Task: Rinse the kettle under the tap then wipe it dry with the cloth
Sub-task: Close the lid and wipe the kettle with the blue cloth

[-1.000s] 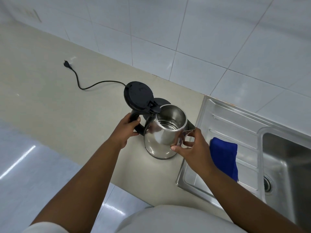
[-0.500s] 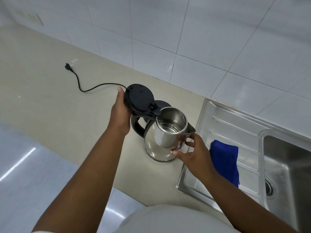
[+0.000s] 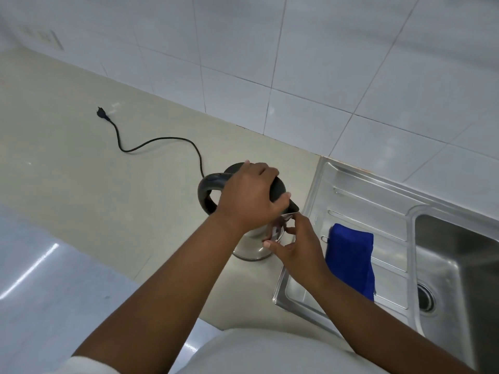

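A steel kettle (image 3: 252, 248) with a black handle (image 3: 206, 193) stands on the beige counter beside the sink. Its black lid (image 3: 278, 188) is down, and my left hand (image 3: 249, 198) lies flat on top of it. My right hand (image 3: 293, 242) holds the kettle's shiny side just under the spout (image 3: 293, 209). A folded blue cloth (image 3: 351, 257) lies on the steel draining board (image 3: 359, 201) just right of my right hand. No tap is in view.
The kettle's black power cord (image 3: 151, 144) trails left across the counter (image 3: 94, 184) to a loose plug (image 3: 101, 112). The sink basin (image 3: 459, 265) with its drain (image 3: 426, 296) sits at the right. White wall tiles run behind.
The lid stood open earlier; my left hand moved from the handle up behind the lid and has pressed it down shut. My right hand stayed on the kettle's side.
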`<state>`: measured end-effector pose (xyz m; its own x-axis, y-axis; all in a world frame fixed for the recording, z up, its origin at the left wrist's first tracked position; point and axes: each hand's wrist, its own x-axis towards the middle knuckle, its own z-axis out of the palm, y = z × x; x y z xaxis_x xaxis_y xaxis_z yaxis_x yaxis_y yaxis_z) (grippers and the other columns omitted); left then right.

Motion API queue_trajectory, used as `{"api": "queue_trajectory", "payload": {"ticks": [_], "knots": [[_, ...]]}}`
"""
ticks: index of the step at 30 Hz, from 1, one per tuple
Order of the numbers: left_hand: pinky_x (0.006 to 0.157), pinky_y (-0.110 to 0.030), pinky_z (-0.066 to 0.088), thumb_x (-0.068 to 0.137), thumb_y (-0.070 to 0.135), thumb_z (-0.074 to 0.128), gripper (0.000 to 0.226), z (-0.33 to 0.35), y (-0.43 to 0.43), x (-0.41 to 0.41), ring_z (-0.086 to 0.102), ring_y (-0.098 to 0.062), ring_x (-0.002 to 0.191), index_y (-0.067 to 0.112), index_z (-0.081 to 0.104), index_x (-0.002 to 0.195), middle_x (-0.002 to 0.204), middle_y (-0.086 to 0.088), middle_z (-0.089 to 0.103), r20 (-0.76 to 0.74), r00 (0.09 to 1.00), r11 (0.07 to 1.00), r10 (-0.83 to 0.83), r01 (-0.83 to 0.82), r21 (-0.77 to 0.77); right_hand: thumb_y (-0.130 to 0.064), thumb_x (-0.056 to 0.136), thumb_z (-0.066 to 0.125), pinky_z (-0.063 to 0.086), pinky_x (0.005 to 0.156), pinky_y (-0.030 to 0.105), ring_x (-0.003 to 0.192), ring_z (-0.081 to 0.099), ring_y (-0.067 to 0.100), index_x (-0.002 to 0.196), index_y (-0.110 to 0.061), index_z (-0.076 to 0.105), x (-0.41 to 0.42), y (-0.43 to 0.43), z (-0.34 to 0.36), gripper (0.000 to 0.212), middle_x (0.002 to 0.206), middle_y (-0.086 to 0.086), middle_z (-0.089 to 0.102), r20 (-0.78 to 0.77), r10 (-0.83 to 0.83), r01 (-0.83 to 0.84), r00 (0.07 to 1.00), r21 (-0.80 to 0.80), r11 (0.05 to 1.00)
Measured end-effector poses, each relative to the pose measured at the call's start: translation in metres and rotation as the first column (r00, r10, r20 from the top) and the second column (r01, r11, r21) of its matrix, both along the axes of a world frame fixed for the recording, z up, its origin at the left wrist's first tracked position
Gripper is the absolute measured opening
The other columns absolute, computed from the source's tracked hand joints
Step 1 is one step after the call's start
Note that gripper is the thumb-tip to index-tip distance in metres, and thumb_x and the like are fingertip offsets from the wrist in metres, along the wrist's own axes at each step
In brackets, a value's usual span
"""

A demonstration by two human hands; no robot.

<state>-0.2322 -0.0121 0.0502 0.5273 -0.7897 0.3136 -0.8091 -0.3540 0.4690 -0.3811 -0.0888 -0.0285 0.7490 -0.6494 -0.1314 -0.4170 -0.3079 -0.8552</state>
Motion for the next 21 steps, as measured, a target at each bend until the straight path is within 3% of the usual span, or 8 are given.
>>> {"api": "queue_trajectory", "payload": {"ticks": [3,6,10,16,19,21], "knots": [[0.118,-0.053,0.028,0.084,0.049,0.054,0.048,-0.011,-0.001,0.002,0.067,-0.022,0.102,0.012,0.071,0.108,0.107,-0.002,0.073,0.071,0.997,1.000,0.030,-0.030,-0.001,-0.037,0.077,0.083,0.040,0.083,0.010,0.111,0.050,0.001,0.141,-0.034,0.035,-0.001,-0.001,-0.001,0.080,0.128,-0.024,0.043,-0.009,0.016,-0.016,1.000,-0.004,1.000],[0.115,-0.068,0.014,0.092,0.042,0.049,0.033,-0.014,0.002,-0.002,0.061,-0.018,0.117,0.025,0.071,0.111,0.119,0.008,0.070,0.114,0.985,0.991,0.131,-0.133,0.002,-0.037,0.078,0.082,0.042,0.084,0.012,0.115,0.051,0.004,0.142,-0.032,0.036,-0.001,-0.002,-0.002,0.078,0.139,-0.015,0.045,-0.015,0.031,-0.031,0.999,-0.014,0.999],[0.111,-0.060,0.020,0.094,0.034,0.040,0.039,-0.015,0.003,-0.005,0.058,-0.019,0.120,0.027,0.068,0.119,0.132,0.008,0.064,0.021,0.991,0.991,0.133,-0.133,0.006,-0.040,0.078,0.081,0.044,0.086,0.013,0.114,0.050,0.003,0.144,-0.031,0.035,-0.001,-0.004,-0.003,0.081,0.146,-0.011,0.043,-0.027,0.042,-0.043,0.999,-0.024,0.999],[0.110,-0.057,0.022,0.090,0.026,0.047,0.035,-0.016,0.002,-0.003,0.058,-0.017,0.124,0.023,0.069,0.118,0.131,0.003,0.065,-0.019,0.992,0.992,0.128,-0.128,-0.019,-0.039,0.078,0.081,0.046,0.090,0.018,0.114,0.051,0.004,0.144,-0.035,0.032,0.000,-0.004,-0.006,0.082,0.146,-0.014,0.042,-0.024,0.047,-0.048,0.999,-0.022,0.999],[0.111,-0.056,0.022,0.092,0.029,0.048,0.034,-0.017,0.000,-0.005,0.057,-0.014,0.124,0.024,0.068,0.119,0.131,0.006,0.064,0.009,0.990,0.990,0.143,-0.143,-0.003,-0.040,0.080,0.079,0.043,0.085,0.011,0.116,0.052,0.005,0.142,-0.038,0.032,-0.004,-0.007,-0.008,0.078,0.136,-0.023,0.038,-0.035,0.084,-0.085,0.996,-0.024,0.996],[0.112,-0.056,0.022,0.093,0.033,0.047,0.034,-0.018,0.003,-0.003,0.056,-0.012,0.124,0.026,0.067,0.120,0.131,0.009,0.063,0.049,0.987,0.988,0.152,-0.152,0.005,-0.042,0.083,0.076,0.043,0.090,0.014,0.120,0.049,0.005,0.145,-0.037,0.030,-0.007,-0.012,-0.009,0.078,0.137,-0.020,0.038,-0.069,0.128,-0.131,0.989,-0.038,0.991]]}}
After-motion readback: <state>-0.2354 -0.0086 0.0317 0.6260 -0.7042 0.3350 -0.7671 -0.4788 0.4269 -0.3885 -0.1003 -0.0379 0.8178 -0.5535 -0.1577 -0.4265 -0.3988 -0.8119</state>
